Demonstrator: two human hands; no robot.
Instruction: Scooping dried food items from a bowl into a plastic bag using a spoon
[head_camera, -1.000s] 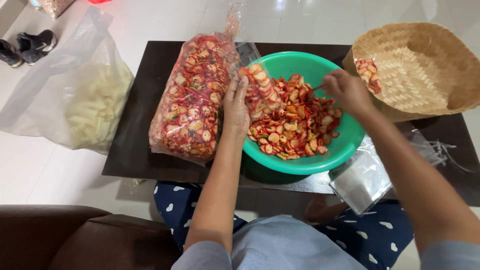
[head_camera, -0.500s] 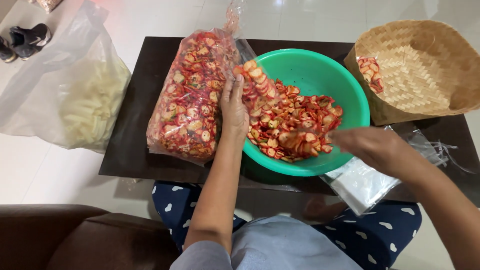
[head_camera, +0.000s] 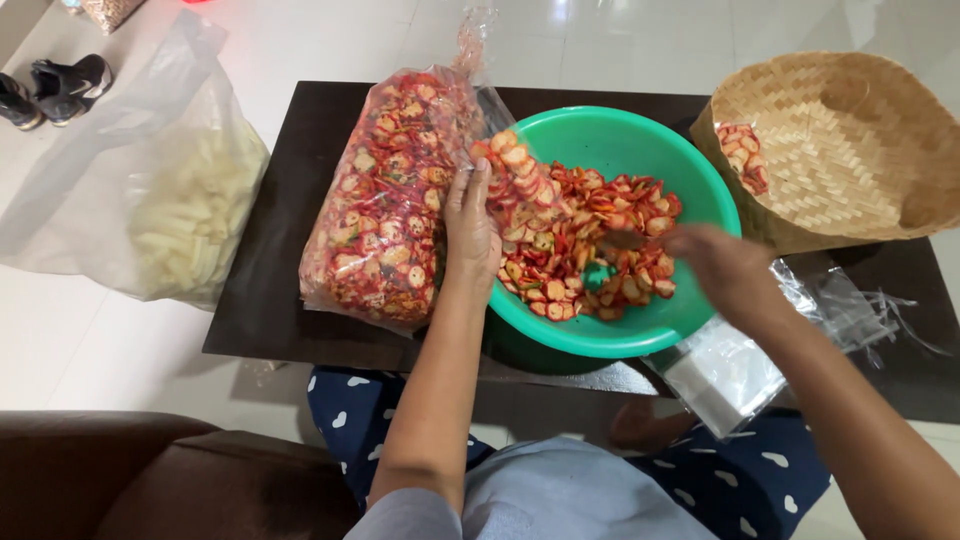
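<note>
From the head camera, the left hand (head_camera: 470, 225) lies flat, fingers together, against the mouth of the big clear bag of red chips (head_camera: 390, 195), steadying it over the near-left rim of the green bowl (head_camera: 700, 190). The right hand (head_camera: 725, 270), blurred, reaches into the chips (head_camera: 570, 240) in the bowl; whether it grips any I cannot tell. A woven basket (head_camera: 850, 140) stands far right.

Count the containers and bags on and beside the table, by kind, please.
Green bowl: 1
Woven basket: 1
Big bag of red chips: 1
Big bag of pale sticks on the floor: 1
Stack of small clear bags, counted as one: 1
Total: 5
</note>
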